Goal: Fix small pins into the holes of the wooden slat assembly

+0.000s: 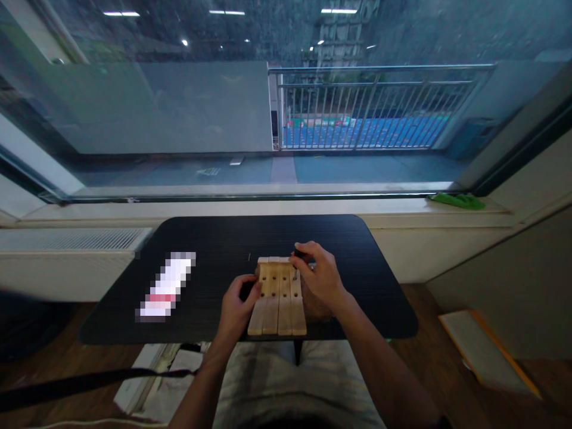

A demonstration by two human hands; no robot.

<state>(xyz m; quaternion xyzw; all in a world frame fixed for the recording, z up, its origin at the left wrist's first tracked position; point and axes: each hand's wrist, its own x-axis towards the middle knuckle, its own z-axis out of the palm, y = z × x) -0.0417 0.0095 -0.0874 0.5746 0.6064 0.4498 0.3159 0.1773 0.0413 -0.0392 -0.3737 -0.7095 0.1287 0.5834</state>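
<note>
A small assembly of light wooden slats point(277, 313), laid side by side with two rows of dark holes or screw heads, rests near the front edge of the black table. My left hand point(236, 304) is closed on the left edge of the slats, thumb on top. Between the fingers of my right hand point(319, 274) is a short, black-handled screwdriver point(300, 254). It stands roughly upright, its tip at the upper right hole of the slats. Beneath my right hand lies a brown object point(315, 307), mostly covered, whose kind I cannot make out.
The black table point(357, 250) stands against a window sill point(232, 210). A blurred-out white and red item point(165, 289) lies at its left. A green cloth point(458, 201) is on the sill at right. White boxes point(152, 375) sit below the table's left front, crossed by a dark strap point(89, 381).
</note>
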